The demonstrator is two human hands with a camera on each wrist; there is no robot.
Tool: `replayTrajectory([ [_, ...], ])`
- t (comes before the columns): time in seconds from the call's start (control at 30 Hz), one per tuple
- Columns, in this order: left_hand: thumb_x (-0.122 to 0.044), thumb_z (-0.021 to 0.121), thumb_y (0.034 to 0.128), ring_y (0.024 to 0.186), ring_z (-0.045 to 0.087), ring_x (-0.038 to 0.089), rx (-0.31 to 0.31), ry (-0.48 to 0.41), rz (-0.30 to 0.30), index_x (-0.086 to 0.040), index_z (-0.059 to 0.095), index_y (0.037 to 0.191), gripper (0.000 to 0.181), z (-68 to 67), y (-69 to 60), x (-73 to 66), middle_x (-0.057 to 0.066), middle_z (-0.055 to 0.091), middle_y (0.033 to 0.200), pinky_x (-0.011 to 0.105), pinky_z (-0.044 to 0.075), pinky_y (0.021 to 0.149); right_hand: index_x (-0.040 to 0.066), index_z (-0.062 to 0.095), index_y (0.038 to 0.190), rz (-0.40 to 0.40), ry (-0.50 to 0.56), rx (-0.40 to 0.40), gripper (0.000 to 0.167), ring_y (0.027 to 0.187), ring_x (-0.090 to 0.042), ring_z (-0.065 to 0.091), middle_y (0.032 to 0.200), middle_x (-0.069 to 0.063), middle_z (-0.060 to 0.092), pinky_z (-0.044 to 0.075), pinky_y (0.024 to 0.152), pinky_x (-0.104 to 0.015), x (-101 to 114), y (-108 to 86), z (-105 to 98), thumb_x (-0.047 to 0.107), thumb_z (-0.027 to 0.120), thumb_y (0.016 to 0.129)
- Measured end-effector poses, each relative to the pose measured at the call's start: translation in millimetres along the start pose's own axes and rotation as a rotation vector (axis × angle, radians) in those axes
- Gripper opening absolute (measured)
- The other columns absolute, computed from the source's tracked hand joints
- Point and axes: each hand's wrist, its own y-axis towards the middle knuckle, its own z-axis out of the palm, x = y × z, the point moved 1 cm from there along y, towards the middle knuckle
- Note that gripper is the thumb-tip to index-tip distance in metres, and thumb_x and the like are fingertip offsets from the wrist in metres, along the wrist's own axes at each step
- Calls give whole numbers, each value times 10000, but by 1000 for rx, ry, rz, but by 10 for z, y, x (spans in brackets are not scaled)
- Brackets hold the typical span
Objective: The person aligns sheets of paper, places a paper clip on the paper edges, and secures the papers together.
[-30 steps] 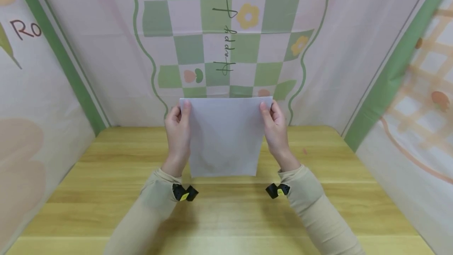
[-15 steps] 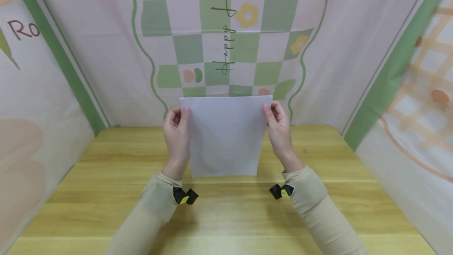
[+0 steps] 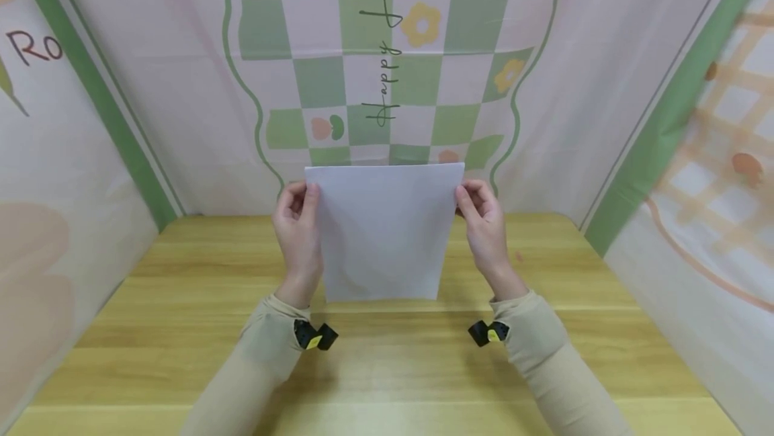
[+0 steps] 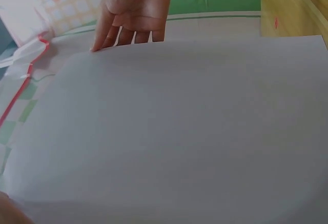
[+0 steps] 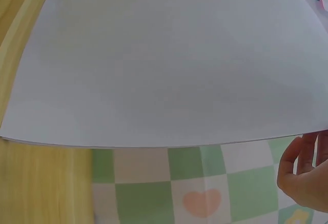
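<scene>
A thin stack of white paper point(image 3: 383, 234) stands upright, tilted slightly, above the wooden table. Its lower edge appears to meet the tabletop. My left hand point(image 3: 296, 238) holds the upper left side, thumb on the near face and fingers behind. At the upper right edge my right hand point(image 3: 486, 231) has its thumb tip on the border, the fingers partly hidden behind. In the left wrist view, the right hand point(image 4: 138, 8) touches the paper's edge with its fingertips. The right wrist view shows the left hand point(image 5: 307, 172) at the opposite edge, and layered sheets along the paper's border.
The wooden table point(image 3: 387, 369) spreads beneath both arms. Behind it hangs a curtain point(image 3: 369, 80) with green checks and lettering. Printed fabric walls point(image 3: 713, 194) close in both sides. Each wrist bears a small black camera point(image 3: 316, 335).
My right hand has shifted outward and slightly down, its thumb sliding from the paper's face to the edge. The left hand has moved slightly outward and down. The paper has hardly moved.
</scene>
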Motion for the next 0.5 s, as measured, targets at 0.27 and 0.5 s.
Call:
replayTrajectory([
  [0.27,-96,633,901,861,534,124,-20,-29,3,-63,599,917,50,-7,-4,24,-1,560,904,202,455,782,116,544,999,15,-20,-2,83,843,-110,577,914,31,598,503,796,-244,-78,-43,-29,193,519,978],
  [0.5,-92,632,901,853,535,119,-28,-48,14,-72,596,907,41,3,-6,18,-3,559,895,209,452,779,132,551,999,15,-11,-1,74,810,-94,582,896,47,609,505,782,-240,-156,-69,-75,191,510,982],
])
